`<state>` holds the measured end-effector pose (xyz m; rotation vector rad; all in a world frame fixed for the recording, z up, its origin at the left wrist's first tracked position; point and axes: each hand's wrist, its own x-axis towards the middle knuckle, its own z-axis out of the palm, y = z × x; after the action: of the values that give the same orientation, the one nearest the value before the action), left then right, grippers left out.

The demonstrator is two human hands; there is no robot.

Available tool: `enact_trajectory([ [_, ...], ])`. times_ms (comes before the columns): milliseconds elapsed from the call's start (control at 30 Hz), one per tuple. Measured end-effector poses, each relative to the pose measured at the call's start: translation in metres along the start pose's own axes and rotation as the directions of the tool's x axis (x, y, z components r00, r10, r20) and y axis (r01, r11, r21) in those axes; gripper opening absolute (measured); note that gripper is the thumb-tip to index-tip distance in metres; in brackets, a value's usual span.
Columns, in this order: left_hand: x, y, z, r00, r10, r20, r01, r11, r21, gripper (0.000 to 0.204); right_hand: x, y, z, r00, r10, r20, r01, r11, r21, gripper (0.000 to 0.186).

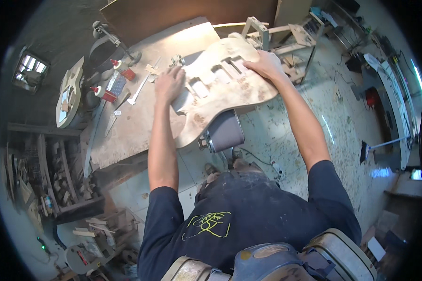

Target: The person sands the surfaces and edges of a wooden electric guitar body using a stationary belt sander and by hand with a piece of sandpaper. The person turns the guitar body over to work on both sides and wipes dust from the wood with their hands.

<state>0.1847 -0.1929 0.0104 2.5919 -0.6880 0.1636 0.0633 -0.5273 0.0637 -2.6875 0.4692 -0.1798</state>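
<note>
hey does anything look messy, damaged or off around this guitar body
Mainly the floor: dark flecks and blotches scatter across its pale surface on the right, though I can't tell debris from worn coating. The guitar body has brownish patches, possibly natural figure; no break shows.

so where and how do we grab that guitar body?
Likely two-handed, by opposite edges of the guitar body, coming in from the person's side. It's broad and flat, with cavities cut in its face; the right hand is at one edge, thumb on the face.
</note>
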Motion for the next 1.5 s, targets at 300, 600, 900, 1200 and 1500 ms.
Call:
enact_trajectory([
  [300,-0.025,-0.047,-0.071,0.964,-0.144,0.225,0.111,0.982,0.152,0.072,-0.019,-0.070,0.040,0.992,-0.113,0.050,0.108,0.989,0.098,0.074],
  [600,-0.090,-0.059,-0.110,0.884,-0.142,0.446,0.240,0.955,-0.172,0.063,-0.037,-0.115,0.081,0.976,-0.219,-0.019,0.218,0.954,0.206,0.073],
  [900,-0.105,-0.136,-0.110,0.869,-0.160,0.468,0.241,0.963,-0.119,0.059,-0.050,-0.158,0.095,0.962,-0.270,0.022,0.259,0.940,0.221,0.079],
  [1200,-0.099,-0.121,-0.111,0.873,-0.138,0.468,0.173,0.984,-0.033,0.064,-0.062,-0.150,0.087,0.976,-0.214,0.040,0.202,0.958,0.201,0.086],
  [1500,-0.080,-0.090,-0.101,0.815,-0.088,0.573,0.222,0.961,-0.168,0.064,-0.078,-0.130,0.071,0.995,-0.099,-0.007,0.099,0.983,0.157,0.076],
])
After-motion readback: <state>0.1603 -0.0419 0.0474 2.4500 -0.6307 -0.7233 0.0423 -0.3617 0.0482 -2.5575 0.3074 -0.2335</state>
